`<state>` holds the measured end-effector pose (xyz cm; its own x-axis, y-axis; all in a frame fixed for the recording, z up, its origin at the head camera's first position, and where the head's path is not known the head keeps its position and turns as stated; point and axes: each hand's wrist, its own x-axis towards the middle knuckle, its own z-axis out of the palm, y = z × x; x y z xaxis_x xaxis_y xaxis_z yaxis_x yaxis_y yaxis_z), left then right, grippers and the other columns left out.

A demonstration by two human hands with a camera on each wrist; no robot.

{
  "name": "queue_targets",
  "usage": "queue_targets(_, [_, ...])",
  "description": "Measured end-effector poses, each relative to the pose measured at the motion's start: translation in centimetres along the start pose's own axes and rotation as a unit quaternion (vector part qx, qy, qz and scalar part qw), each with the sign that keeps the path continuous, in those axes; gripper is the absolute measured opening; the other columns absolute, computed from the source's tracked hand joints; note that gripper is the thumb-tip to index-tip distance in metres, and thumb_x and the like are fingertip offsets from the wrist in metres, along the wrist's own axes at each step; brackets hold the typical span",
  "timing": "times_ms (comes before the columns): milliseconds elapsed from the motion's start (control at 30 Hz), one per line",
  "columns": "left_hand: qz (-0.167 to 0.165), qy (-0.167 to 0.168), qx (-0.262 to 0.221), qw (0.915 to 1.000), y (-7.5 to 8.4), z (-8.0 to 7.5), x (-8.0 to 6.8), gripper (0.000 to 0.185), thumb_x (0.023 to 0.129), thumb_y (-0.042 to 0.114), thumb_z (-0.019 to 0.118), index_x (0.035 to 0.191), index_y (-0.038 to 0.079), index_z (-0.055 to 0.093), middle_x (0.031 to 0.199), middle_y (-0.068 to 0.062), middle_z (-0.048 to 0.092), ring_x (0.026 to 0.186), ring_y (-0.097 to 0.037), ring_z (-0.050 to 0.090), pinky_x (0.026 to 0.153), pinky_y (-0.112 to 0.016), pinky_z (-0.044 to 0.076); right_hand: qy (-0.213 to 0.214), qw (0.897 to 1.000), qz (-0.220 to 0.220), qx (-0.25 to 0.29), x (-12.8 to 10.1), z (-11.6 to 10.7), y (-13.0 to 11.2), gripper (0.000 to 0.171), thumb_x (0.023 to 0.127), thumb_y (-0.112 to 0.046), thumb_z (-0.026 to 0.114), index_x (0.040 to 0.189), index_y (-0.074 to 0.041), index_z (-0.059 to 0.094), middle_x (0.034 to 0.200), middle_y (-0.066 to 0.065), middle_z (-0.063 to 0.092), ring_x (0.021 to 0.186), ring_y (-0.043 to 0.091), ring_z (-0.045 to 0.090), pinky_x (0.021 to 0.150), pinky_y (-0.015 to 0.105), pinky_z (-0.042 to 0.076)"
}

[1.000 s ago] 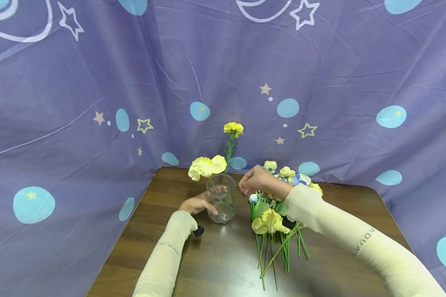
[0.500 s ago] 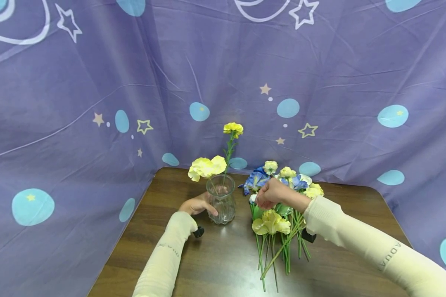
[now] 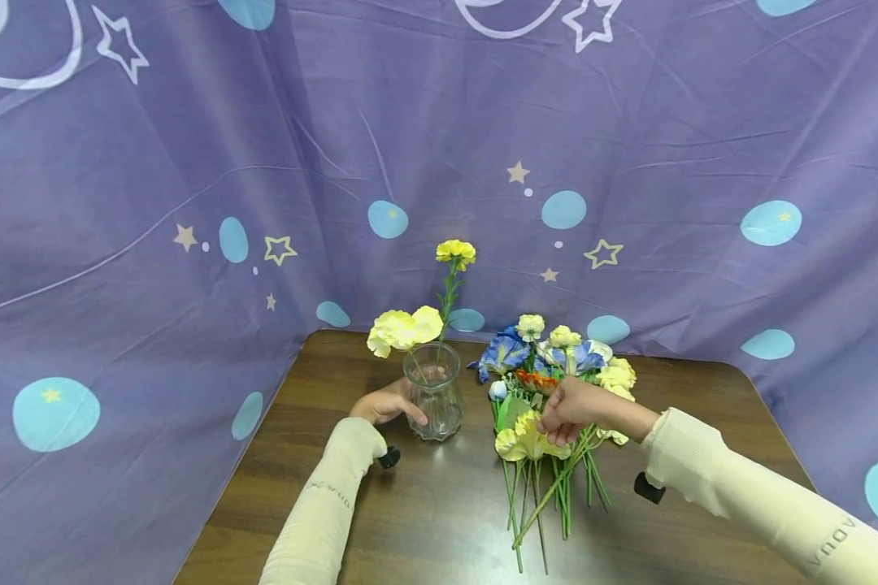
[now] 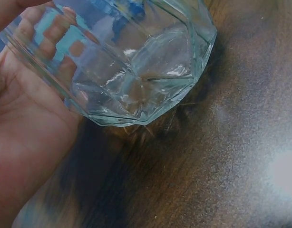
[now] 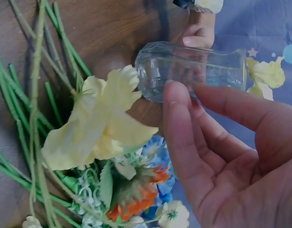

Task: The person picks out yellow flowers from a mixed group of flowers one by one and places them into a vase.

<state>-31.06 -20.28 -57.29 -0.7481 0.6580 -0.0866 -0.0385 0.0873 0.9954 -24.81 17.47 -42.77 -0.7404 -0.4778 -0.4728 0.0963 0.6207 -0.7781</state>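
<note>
A clear ribbed glass vase (image 3: 433, 392) stands on the brown table (image 3: 439, 504) with two yellow flowers in it, one low (image 3: 402, 327) and one tall (image 3: 456, 253). My left hand (image 3: 388, 404) grips the vase from the left; the left wrist view shows the vase base (image 4: 136, 71) against my palm (image 4: 27, 128). My right hand (image 3: 558, 418) hovers over a bunch of artificial flowers (image 3: 549, 370) lying to the right of the vase. Its fingers (image 5: 181, 133) are relaxed and hold nothing, just beside a pale yellow bloom (image 5: 103, 123).
The bunch's green stems (image 3: 549, 496) fan toward the table's front. Blue, white and orange blooms (image 3: 505, 353) lie at its far end. A purple star-and-dot cloth (image 3: 190, 203) walls the table at back and left. Bare wood (image 3: 702, 390) shows right of the bunch.
My right hand has moved from beside the vase mouth down and right onto the flower bunch, uncovering the blue blooms. The left hand and vase have stayed put.
</note>
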Motion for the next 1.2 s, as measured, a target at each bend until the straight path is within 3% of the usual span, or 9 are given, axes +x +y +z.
queue_targets(200, [0.029, -0.019, 0.006, 0.9994, -0.4, -0.2, 0.1, 0.099, 0.072, 0.001, 0.083, 0.158, 0.007, 0.033, 0.155, -0.008, 0.049, 0.133, -0.015, 0.053, 0.119, -0.040, 0.038, -0.008, 1.000, 0.012, 0.000, -0.7, 0.1, 1.8, 0.011, 0.088, -0.005, 0.074, 0.086, 0.005, 0.077, 0.066, 0.011, 0.074, 0.053, 0.011, 0.068, 0.056, 0.027, 0.061])
queue_targets(467, [0.004, 0.002, -0.001, 1.0000, 0.1, 0.0, 0.2, 0.101, 0.070, -0.010, 0.076, 0.157, 0.000, 0.028, 0.156, -0.018, 0.046, 0.131, -0.017, 0.054, 0.120, -0.046, 0.037, -0.006, 1.000, 0.017, 0.014, -0.6, 0.8, 4.3, 0.009, 0.086, -0.003, 0.073, 0.086, 0.004, 0.078, 0.065, 0.011, 0.074, 0.051, 0.009, 0.066, 0.052, 0.022, 0.058])
queue_targets(733, [0.006, 0.009, 0.003, 0.9999, 0.3, 0.3, 0.2, 0.102, 0.068, -0.012, 0.075, 0.157, -0.002, 0.028, 0.160, -0.023, 0.038, 0.133, -0.017, 0.051, 0.122, -0.051, 0.032, 0.011, 0.999, 0.034, -0.001, -0.4, 2.0, 6.1, 0.012, 0.087, -0.003, 0.073, 0.090, 0.008, 0.077, 0.067, 0.012, 0.074, 0.052, 0.010, 0.067, 0.052, 0.023, 0.058])
queue_targets(1200, [0.009, 0.017, 0.004, 0.9998, -0.3, 0.0, 0.3, 0.099, 0.068, -0.011, 0.076, 0.155, -0.002, 0.031, 0.155, -0.018, 0.047, 0.129, -0.014, 0.054, 0.120, -0.044, 0.037, 0.020, 0.999, 0.029, 0.010, -0.4, 4.1, 8.0, 0.013, 0.088, -0.003, 0.071, 0.091, 0.008, 0.077, 0.070, 0.019, 0.074, 0.052, 0.011, 0.066, 0.052, 0.025, 0.058])
